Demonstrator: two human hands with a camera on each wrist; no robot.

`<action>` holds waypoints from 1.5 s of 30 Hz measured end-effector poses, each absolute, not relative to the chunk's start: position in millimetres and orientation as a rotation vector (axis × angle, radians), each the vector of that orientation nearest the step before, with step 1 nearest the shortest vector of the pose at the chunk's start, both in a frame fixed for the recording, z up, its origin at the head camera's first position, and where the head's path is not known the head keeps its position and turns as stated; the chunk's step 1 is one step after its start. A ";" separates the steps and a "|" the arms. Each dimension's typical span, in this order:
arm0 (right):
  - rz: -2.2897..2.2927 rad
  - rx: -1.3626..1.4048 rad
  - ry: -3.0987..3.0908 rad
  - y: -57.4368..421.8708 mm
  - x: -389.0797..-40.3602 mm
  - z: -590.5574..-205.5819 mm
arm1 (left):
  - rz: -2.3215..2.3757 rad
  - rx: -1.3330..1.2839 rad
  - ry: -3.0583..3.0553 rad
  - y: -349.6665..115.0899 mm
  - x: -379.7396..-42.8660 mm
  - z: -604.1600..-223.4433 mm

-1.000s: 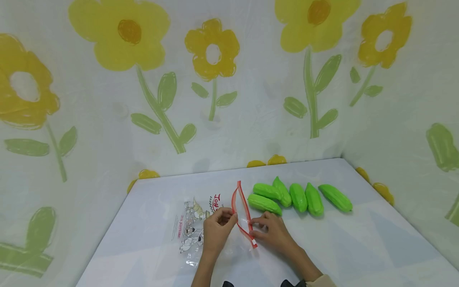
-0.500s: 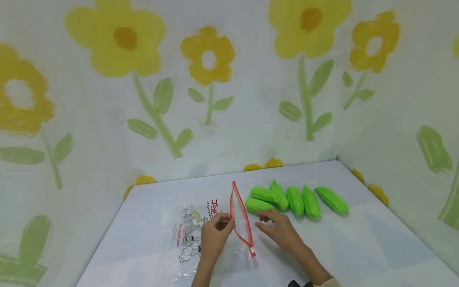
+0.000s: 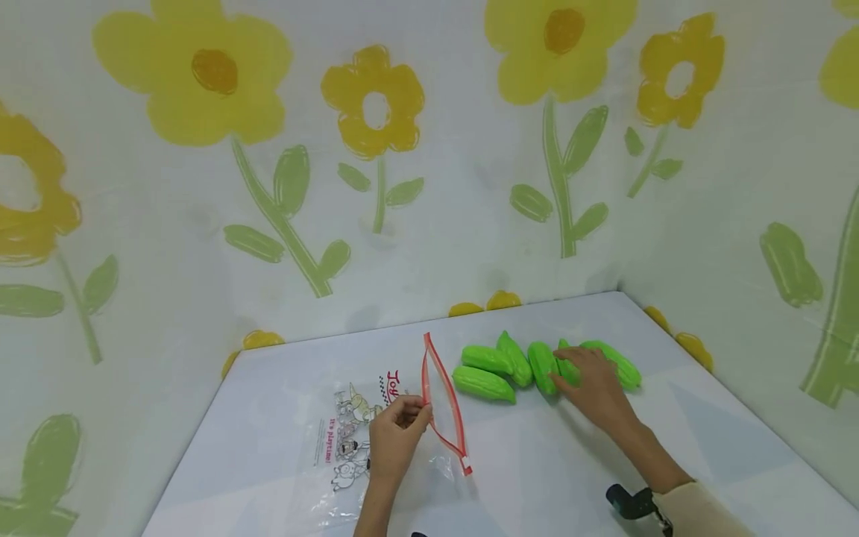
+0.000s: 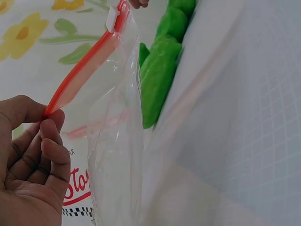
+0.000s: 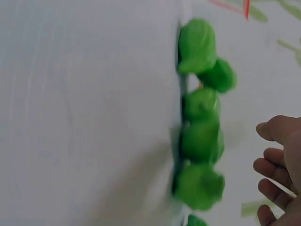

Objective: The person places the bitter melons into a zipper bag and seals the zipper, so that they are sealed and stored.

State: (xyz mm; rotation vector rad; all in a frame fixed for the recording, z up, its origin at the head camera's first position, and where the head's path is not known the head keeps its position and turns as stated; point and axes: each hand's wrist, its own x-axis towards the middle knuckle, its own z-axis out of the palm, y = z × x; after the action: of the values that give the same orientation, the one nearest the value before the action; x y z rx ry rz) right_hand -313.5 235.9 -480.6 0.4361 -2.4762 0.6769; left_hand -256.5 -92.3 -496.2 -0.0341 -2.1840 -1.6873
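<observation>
Away from the bag (image 3: 349, 447), the right hand (image 3: 593, 384) is being moved above green vegetables (image 3: 485, 383), fingers (image 5: 275, 193) spread; the red rim (image 3: 456, 415), best kept wide, is being pinched by the left hand (image 3: 392, 440).

Right sleeve (image 3: 708, 513): you wear pale beige, plain, ending on your forearm (image 3: 647, 451).
Black fitting (image 3: 629, 503): rounded and dark beside your sleeve's edge, with a small glint on it.
Right hand (image 3: 593, 388): yours is bare.
Left hand (image 3: 394, 440): bare too, like your visible left forearm (image 3: 376, 507).
Dark piece (image 3: 419, 534): near your left forearm, mostly cut off.
</observation>
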 end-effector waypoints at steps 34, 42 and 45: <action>0.390 0.106 -2.762 340.9 -334.1 -501.4 | -1.733 -0.021 -2.145 -90.7 -236.3 -466.8; 0.408 0.136 -2.710 342.2 -327.9 -491.9 | -1.702 -0.027 -2.169 -96.0 -252.6 -494.2; 0.408 0.156 -2.687 340.0 -327.2 -486.4 | -1.699 -0.050 -2.162 -99.0 -257.8 -502.3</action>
State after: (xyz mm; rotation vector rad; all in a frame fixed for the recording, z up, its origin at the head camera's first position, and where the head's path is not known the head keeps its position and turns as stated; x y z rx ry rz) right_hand -327.2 340.0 -486.4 0.1555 -2.6868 0.4084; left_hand -257.8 -99.0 -502.3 -0.0499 -2.1618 -1.6989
